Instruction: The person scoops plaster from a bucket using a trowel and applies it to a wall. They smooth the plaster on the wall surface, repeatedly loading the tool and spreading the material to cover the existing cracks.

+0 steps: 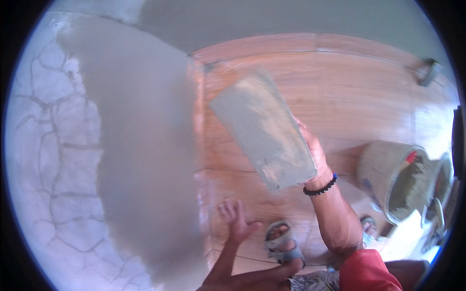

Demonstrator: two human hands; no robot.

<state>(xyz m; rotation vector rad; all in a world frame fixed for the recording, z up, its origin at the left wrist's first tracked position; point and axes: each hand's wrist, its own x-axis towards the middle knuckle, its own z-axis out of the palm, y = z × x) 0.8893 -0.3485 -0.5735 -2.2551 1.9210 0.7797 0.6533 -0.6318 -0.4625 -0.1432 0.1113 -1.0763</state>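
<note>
My right hand is closed behind a rectangular plastering float, raised above the floor. Its flat face is turned toward me, smeared with grey and tan plaster; the handle is hidden behind the board. A dark beaded bracelet circles that wrist. Lower down, my left hand holds nothing, its fingers spread and thumb out to the right. It hovers near the foot of the left wall, where smooth grey plaster covers a broad strip.
Wood-look tiles cover the floor. At the right lies a mortar-coated bucket, its mouth toward the lower right, beside another bucket. A grey tool lies far right. My sandaled foot is below; pale stone-patterned wall borders the plaster.
</note>
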